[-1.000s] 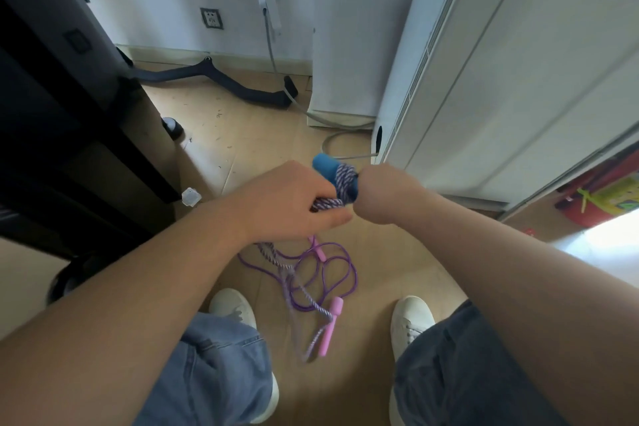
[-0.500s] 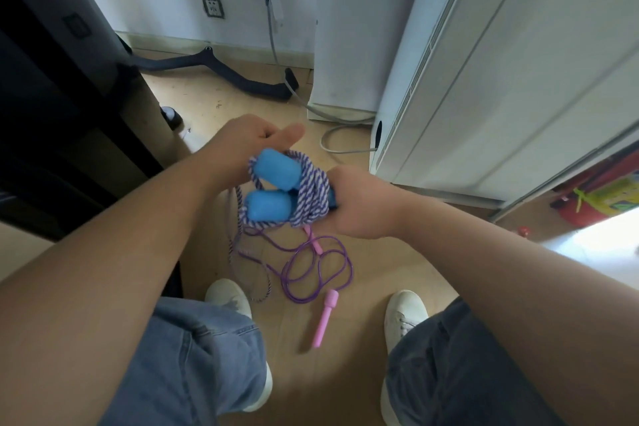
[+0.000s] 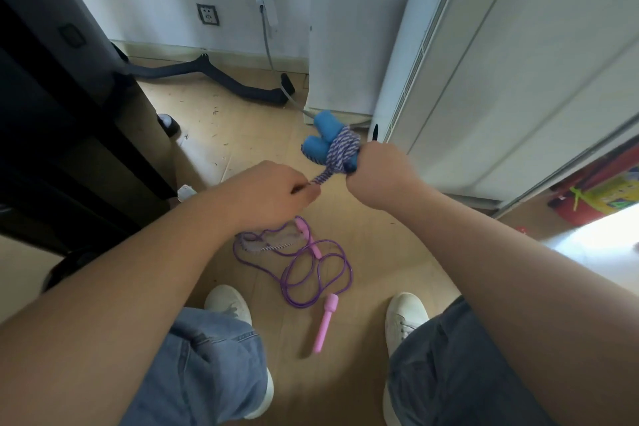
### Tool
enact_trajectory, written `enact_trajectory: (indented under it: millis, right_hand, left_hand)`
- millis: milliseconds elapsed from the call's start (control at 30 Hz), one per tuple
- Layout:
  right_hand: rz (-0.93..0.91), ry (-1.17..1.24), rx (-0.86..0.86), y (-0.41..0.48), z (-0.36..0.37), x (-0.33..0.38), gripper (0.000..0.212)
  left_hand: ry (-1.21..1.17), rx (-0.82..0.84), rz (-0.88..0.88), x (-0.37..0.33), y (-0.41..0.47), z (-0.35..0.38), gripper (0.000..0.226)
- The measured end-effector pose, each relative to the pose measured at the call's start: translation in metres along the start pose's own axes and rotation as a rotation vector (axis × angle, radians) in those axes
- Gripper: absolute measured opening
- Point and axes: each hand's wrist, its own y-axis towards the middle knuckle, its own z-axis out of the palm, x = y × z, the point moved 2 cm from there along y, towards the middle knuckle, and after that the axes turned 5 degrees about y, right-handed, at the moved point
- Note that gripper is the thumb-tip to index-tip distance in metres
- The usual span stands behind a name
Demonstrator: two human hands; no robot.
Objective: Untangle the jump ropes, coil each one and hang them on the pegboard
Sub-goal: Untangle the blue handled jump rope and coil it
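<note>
Wooden floor lies open around purple rope.

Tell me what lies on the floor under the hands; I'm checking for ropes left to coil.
Under the left hand lies a loose purple rope with pink handles. The hand hides its upper end.

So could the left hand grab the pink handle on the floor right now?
Probably not yet: the left hand is busy pinching the striped rope. Nothing covers the pink handle, so letting go would free the way.
</note>
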Motion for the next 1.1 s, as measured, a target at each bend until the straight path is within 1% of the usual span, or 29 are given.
enact_trajectory:
  millis: [67, 100, 167, 233, 333, 433, 500, 567, 600, 633, 667, 700, 733, 767, 800, 833, 867, 900, 1000, 1033, 1067, 1100]
  right_hand:
    - [0.015, -0.075, 0.065, -0.003, 0.004, -0.003, 0.004]
    - [0.004, -0.102, 0.099, -0.004, 0.007, -0.003, 0.003]
    - [-0.087, -0.171, 0.179, -0.007, 0.015, 0.002, 0.004]
    - [-0.219, -0.190, 0.270, -0.012, 0.023, 0.014, 0.008]
    - [-0.372, -0.107, 0.358, -0.023, 0.027, 0.033, 0.022]
    - [-0.449, -0.045, 0.379, -0.033, 0.015, 0.042, 0.025]
    - [-0.456, 0.062, 0.375, -0.039, 0.003, 0.046, 0.024]
    - [-0.429, 0.216, 0.362, -0.045, -0.005, 0.051, 0.025]
    - [-0.408, 0.291, 0.342, -0.048, -0.009, 0.052, 0.024]
    - [-0.385, 0.367, 0.311, -0.049, -0.011, 0.053, 0.021]
    - [-0.359, 0.433, 0.267, -0.049, -0.013, 0.053, 0.019]
    - [-0.336, 0.477, 0.207, -0.047, -0.016, 0.051, 0.020]
    - [-0.308, 0.500, 0.137, -0.044, -0.020, 0.049, 0.022]
    - [-0.266, 0.525, 0.065, -0.040, -0.024, 0.047, 0.023]
    - [-0.208, 0.560, -0.002, -0.034, -0.026, 0.043, 0.023]
    - [-0.143, 0.587, -0.059, -0.028, -0.027, 0.037, 0.022]
    - [-0.084, 0.573, -0.108, -0.021, -0.027, 0.031, 0.020]
    - [-0.040, 0.507, -0.140, -0.014, -0.026, 0.025, 0.019]
    - [0.000, 0.193, -0.147, -0.002, -0.021, 0.010, 0.016]
    - [-0.006, 0.106, -0.143, 0.000, -0.018, 0.007, 0.013]
    - [-0.010, 0.030, -0.136, 0.001, -0.014, 0.004, 0.007]
    - [-0.009, -0.043, -0.128, 0.002, -0.008, 0.002, 0.007]
  left_hand:
    - [0.091, -0.056, 0.061, 0.001, -0.002, -0.006, 0.053]
    - [0.125, -0.114, 0.086, 0.001, -0.003, -0.012, 0.052]
    - [0.210, -0.262, 0.106, 0.000, -0.003, -0.028, 0.054]
    - [0.290, -0.380, 0.105, 0.005, 0.000, -0.040, 0.065]
    - [0.263, -0.406, 0.077, 0.017, 0.002, -0.041, 0.072]
    - [0.124, -0.405, 0.018, 0.024, 0.003, -0.039, 0.074]
    - [-0.018, -0.384, -0.043, 0.028, 0.008, -0.039, 0.072]
    - [-0.207, -0.343, -0.128, 0.036, 0.013, -0.039, 0.063]
    - [-0.307, -0.319, -0.190, 0.043, 0.015, -0.036, 0.057]
    - [-0.384, -0.276, -0.238, 0.046, 0.015, -0.032, 0.045]
    - [-0.416, -0.198, -0.242, 0.049, 0.017, -0.024, 0.032]
    - [-0.441, -0.124, -0.275, 0.047, 0.018, -0.017, 0.029]
    - [-0.448, -0.129, -0.351, 0.041, 0.018, -0.013, 0.032]
    - [-0.298, -0.146, -0.363, 0.037, 0.018, -0.004, 0.033]
    - [-0.294, -0.173, -0.373, 0.029, 0.015, 0.000, 0.031]
    - [-0.287, -0.228, -0.316, 0.018, 0.011, -0.001, 0.040]
    - [-0.277, -0.212, -0.269, 0.011, 0.010, -0.002, 0.052]
    - [-0.275, -0.237, -0.238, 0.005, 0.011, -0.002, 0.058]
    - [-0.157, -0.135, -0.073, -0.004, 0.009, 0.004, 0.060]
    - [-0.064, -0.077, -0.014, -0.011, 0.003, 0.004, 0.059]
    - [0.016, -0.047, 0.054, -0.016, -0.001, 0.004, 0.057]
    - [0.070, -0.037, 0.126, -0.021, -0.003, 0.006, 0.056]
